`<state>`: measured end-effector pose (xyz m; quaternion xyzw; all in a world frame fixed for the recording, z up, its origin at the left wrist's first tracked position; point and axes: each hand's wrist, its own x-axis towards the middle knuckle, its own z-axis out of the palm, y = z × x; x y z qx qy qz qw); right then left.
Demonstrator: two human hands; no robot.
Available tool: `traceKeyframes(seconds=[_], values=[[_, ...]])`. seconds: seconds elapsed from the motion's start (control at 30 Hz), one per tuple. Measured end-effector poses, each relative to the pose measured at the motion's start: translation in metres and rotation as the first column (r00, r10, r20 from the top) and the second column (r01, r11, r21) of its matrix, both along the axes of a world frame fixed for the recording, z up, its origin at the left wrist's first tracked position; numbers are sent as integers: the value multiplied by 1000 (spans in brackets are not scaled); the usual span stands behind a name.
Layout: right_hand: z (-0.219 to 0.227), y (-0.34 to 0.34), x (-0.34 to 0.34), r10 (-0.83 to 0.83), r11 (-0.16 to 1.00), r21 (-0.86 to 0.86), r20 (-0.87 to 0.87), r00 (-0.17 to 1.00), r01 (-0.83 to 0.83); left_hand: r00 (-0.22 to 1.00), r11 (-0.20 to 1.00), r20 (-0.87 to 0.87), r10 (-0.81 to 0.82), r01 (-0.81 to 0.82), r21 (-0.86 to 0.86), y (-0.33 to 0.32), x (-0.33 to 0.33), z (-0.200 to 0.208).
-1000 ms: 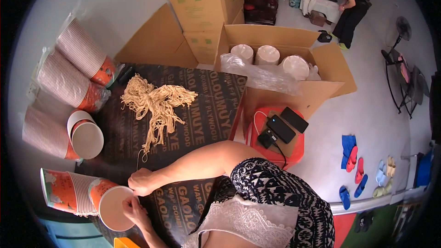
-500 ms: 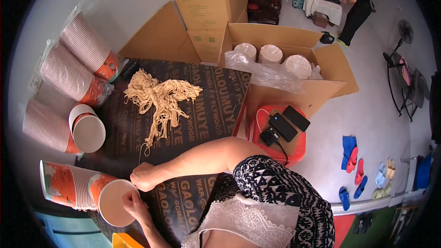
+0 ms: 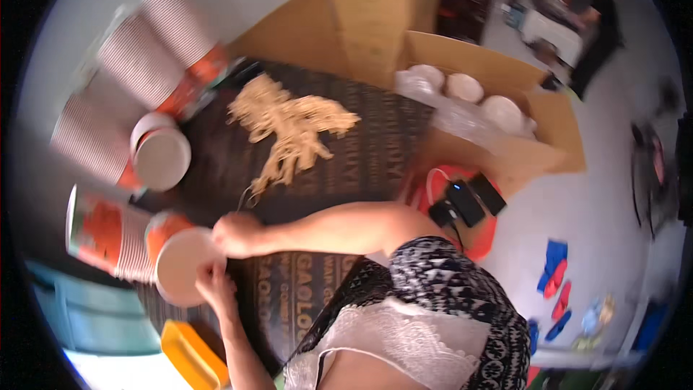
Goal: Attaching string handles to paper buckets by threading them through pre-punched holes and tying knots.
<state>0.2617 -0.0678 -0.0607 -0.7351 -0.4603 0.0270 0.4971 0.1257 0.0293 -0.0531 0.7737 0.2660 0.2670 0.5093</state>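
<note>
A wide paper cup (image 3: 180,274), orange outside and white inside, faces me with its open mouth at the end of a sideways stack of cups (image 3: 133,249). My left hand (image 3: 215,285) grips its near rim, the fingers bent over into the mouth. Beside the rim's upper right, my right hand (image 3: 238,235) is closed like a fist. A thin cream string (image 3: 247,201) runs from the right hand to a loose bundle of cream strings (image 3: 285,119) on the dark printed board (image 3: 368,152). Motion blur hides the fingertips.
Plastic-wrapped cup stacks (image 3: 141,61) lean at the far left, beside another open cup (image 3: 162,159). An open carton (image 3: 469,50) holds more wrapped cups. Phones (image 3: 487,195) lie on a red stool (image 3: 480,245). A yellow tray (image 3: 191,354) sits near the bottom. Another person (image 3: 599,29) stands far right.
The whole view has swung and blurred, so most things sit farther right. Both hands stay at the cup, and more of the yellow tray shows.
</note>
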Motion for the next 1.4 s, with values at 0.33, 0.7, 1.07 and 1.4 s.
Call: traceKeyframes(seconds=[0.33, 0.7, 1.07, 1.4], values=[[53, -44, 29, -390, 889, 423, 495, 776, 176, 949, 850, 276, -151, -18, 526, -30, -22, 39], [77, -56, 33, -341, 924, 384, 819, 461, 2, 982, 798, -109, 154, -59, 599, -27, -50, 101], [73, -44, 20, -277, 918, 379, 821, 500, -115, 899, 965, -425, 109, 7, 263, 16, -36, 64], [47, -38, -10, -18, 941, 281, 596, 803, -187, 984, 818, 175, 18, 86, -568, 20, -34, 55]])
